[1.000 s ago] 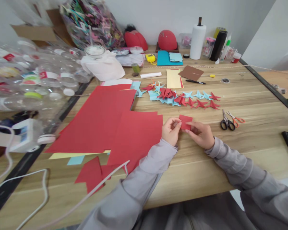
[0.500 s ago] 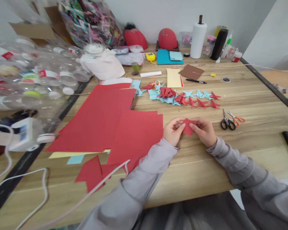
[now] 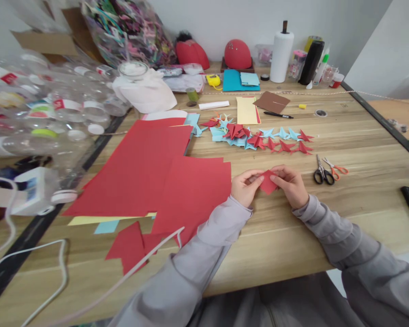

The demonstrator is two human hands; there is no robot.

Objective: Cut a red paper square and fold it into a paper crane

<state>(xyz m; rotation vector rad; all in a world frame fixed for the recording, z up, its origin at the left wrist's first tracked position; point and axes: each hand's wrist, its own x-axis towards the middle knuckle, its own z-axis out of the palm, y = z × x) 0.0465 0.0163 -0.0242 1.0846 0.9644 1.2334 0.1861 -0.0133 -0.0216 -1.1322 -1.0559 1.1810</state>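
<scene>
A small diamond-shaped piece of folded red paper (image 3: pixel 268 183) is held between my two hands, over the near middle of the table. My left hand (image 3: pixel 246 186) pinches its left side, thumb on top. On the opposite side my right hand (image 3: pixel 289 184) grips it with thumb and fingers. Beyond the hands lie several red and light-blue folded paper cranes (image 3: pixel 236 132), some in rows. Large red paper sheets (image 3: pixel 132 168) spread out to the left of my left hand.
Black-handled scissors (image 3: pixel 323 172) and orange-handled scissors (image 3: pixel 336 169) lie right of my hands. Clear plastic bottles (image 3: pixel 64 109) crowd the left side. A white cable (image 3: pixel 139 263) crosses the near left. Behind the cranes are a black pen (image 3: pixel 278 115) and brown paper (image 3: pixel 271 102).
Both hands keep hold of the folded red paper, which has shifted very slightly. Nothing else has visibly moved.
</scene>
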